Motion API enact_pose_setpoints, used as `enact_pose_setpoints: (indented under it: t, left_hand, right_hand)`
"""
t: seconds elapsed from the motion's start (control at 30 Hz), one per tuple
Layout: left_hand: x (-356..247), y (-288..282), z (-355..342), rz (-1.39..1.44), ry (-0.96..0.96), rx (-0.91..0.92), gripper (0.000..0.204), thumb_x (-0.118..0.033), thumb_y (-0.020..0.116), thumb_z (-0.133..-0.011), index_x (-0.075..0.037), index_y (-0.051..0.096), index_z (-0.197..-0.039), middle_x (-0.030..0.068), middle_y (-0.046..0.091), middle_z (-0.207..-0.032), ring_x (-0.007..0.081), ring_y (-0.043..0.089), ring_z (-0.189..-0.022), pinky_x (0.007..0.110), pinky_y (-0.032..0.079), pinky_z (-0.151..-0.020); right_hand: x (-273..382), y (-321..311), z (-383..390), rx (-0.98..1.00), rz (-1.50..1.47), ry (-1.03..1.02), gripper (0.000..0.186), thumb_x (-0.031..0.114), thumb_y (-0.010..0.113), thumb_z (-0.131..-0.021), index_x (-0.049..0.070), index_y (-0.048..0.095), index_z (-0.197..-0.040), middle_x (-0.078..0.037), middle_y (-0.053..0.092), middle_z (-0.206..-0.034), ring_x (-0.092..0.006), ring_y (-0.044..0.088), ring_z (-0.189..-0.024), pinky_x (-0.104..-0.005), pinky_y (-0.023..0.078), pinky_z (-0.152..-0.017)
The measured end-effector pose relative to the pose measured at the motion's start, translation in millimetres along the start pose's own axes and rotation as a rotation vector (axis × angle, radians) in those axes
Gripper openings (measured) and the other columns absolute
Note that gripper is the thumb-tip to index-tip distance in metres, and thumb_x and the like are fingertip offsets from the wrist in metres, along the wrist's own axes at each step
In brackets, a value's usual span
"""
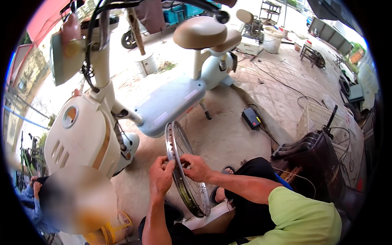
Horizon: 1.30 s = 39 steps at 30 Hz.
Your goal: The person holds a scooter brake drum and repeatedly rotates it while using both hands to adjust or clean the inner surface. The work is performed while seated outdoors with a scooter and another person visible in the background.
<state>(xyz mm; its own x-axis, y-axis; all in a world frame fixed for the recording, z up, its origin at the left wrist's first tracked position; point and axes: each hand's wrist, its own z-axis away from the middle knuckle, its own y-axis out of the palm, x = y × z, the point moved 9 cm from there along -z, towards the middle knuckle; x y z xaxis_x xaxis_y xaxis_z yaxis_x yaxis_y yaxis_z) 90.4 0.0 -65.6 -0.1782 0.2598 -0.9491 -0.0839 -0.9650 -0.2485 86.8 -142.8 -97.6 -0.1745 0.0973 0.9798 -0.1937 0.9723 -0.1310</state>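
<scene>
A bare metal wheel rim [185,195] with thin spokes stands upright and slightly tilted between my knees, with no tyre on it. On its left side my left hand [161,176] is closed, its thumb and fingertips pressed to the rim's outer face. My right hand [197,168] comes from the other side with its fingers curled in against the rim near the spokes, almost opposite the left. Whatever small part lies between the fingertips is hidden.
A cream and pale blue electric scooter [169,108] stands just ahead. A black charger box [251,118] with cables lies on the concrete. To the right are a dark padded seat [314,163] and a pale crate [320,120]. A person [36,204] and a yellow bucket [118,228] are at lower left.
</scene>
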Motion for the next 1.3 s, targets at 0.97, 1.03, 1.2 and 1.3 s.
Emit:
enact_pose_setpoints:
  t: [0.97,1.03,1.2,1.3]
  left_hand:
    - [3,9,0,0.052,0.031,-0.029,0.017,-0.013,0.061,-0.097,0.003,0.061,-0.1,0.0009,0.063,-0.08,0.0041,0.054,-0.068,0.02,0.043,-0.06]
    - [9,2,-2,0.002,0.018,-0.067,0.018,-0.015,0.062,-0.096,0.003,0.062,-0.099,0.002,0.064,-0.081,0.0051,0.055,-0.069,0.022,0.044,-0.061]
    - [2,-5,-9,-0.14,0.063,-0.06,0.03,-0.026,0.061,-0.091,0.002,0.067,-0.101,0.0158,0.069,-0.083,0.0212,0.065,-0.076,0.037,0.051,-0.069]
    - [-4,-7,-13,-0.277,0.114,-0.084,0.034,-0.032,0.062,-0.092,0.001,0.065,-0.095,0.0157,0.064,-0.074,0.023,0.061,-0.067,0.039,0.048,-0.063]
  right_hand:
    - [14,-6,-1,-0.038,0.052,-0.135,0.024,0.016,0.072,-0.086,0.001,0.063,-0.103,-0.018,0.067,-0.098,-0.0378,0.065,-0.092,-0.0417,0.052,-0.077]
    - [10,-1,-8,-0.005,0.02,-0.114,0.023,0.015,0.071,-0.085,0.002,0.063,-0.102,-0.018,0.067,-0.096,-0.0383,0.065,-0.091,-0.0423,0.052,-0.077]
    - [5,3,-11,0.059,0.201,-0.141,0.023,0.002,0.064,-0.078,0.004,0.065,-0.101,-0.019,0.066,-0.095,-0.0384,0.065,-0.087,-0.0423,0.052,-0.074]
    - [5,2,-13,0.056,0.058,-0.106,0.023,0.002,0.063,-0.083,0.002,0.064,-0.107,-0.016,0.066,-0.098,-0.0329,0.066,-0.09,-0.0402,0.054,-0.076]
